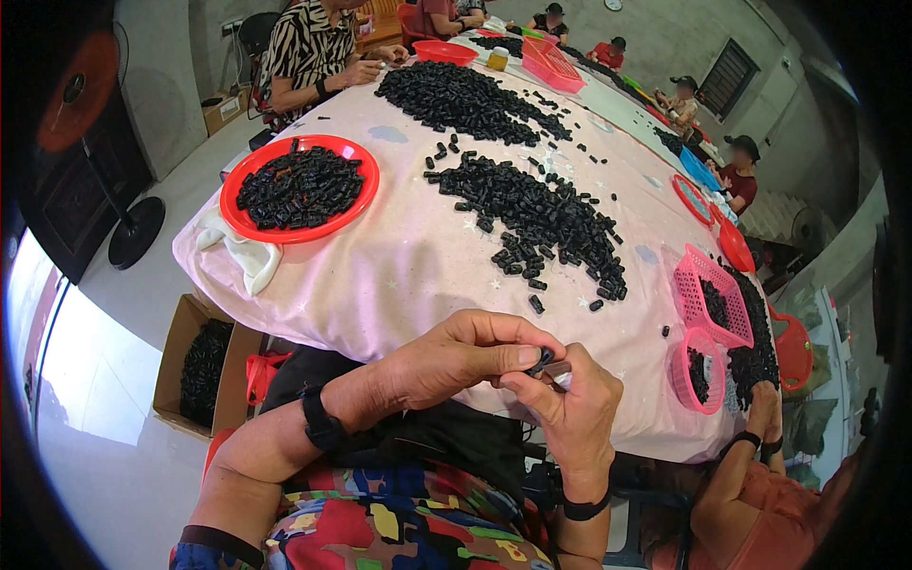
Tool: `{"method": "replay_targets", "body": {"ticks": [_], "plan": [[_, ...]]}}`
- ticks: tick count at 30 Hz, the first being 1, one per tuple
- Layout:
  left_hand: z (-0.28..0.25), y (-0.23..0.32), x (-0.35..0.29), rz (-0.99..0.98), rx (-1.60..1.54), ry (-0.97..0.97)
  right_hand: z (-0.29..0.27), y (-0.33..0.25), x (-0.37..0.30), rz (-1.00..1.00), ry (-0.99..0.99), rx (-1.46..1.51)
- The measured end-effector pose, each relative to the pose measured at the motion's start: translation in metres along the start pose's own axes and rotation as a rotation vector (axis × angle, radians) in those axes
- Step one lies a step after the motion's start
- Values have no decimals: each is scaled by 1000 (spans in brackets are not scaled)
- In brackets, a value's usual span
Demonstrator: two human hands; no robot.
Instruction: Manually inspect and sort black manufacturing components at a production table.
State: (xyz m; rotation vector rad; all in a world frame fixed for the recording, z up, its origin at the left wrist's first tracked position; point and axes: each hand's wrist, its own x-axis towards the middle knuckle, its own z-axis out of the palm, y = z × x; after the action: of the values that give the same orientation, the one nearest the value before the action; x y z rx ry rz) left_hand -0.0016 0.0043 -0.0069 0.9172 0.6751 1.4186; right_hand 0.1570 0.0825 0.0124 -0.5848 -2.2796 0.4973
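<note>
Small, rounded black piece (542, 360), up over the near side of the pink-clothed table (380, 294): my left hand's (432, 366) fingers pinch it narrowly, my right hand's (581, 408) fingers grip a pale, shiny sliver (562, 378) at or just beside it, probably to steady both for close work. Beyond lies a loose heap of short black cylinders (546, 218), handily near, I'd judge; a round red plastic tray (371, 180) sits off left. My grip hides most of the piece; what the sliver is, I can't tell.
</note>
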Motion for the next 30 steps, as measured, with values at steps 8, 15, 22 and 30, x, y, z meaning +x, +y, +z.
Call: {"method": "replay_targets", "body": {"ticks": [8,15,22,30], "plan": [[-2,-1,1,0,21,18,1,1,0,-1,-34,-9],[4,7,-3,-49,-69,-11,0,-1,-1,23,11,49],[1,5,-2,-31,-34,-36,0,2,-2,3,9,23],[-1,3,-1,-51,-35,-18,0,1,-2,44,-19,38]]}}
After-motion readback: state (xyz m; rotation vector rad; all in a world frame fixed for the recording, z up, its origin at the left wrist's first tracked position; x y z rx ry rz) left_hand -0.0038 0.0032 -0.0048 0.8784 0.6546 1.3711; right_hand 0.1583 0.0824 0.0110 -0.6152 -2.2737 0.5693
